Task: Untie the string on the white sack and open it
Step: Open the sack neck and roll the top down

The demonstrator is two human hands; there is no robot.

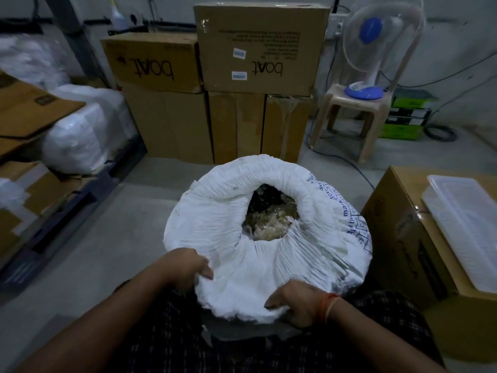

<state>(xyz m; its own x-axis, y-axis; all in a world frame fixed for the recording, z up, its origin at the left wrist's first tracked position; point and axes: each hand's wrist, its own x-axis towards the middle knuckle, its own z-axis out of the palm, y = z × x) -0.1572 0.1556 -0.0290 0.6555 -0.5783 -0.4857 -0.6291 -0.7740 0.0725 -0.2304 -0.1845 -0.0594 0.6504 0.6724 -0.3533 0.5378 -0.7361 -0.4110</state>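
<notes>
- White sack point(269, 238) is seen upright on the grey floor, centre of view, directly in front of the person; mouth is open, top fabric rolled outward into a thick wrinkled collar.
- Through the opening, crumpled clear plastic point(269, 222) w/ pale and dark contents is visible; contents can't be identified.
- Blue print is noted on the sack's right side; no string can be made out.
- Left hand point(185, 265): near-left part of the rolled rim is gripped, fingers curled and pinching the fabric.
- Right hand point(298, 305): near-right part of the rim is gripped, fingers folded around the roll; an orange thread band point(332, 305) is worn at the wrist.
- Cardboard box point(419, 251) w/ a clear plastic tray point(465, 227) on top stands just right of the sack.
- Stacked cartons point(215, 84) marked "boat" are set behind, against the wall.
- Table fan point(376, 49) is seen on a plastic stool point(352, 117), back right.
</notes>
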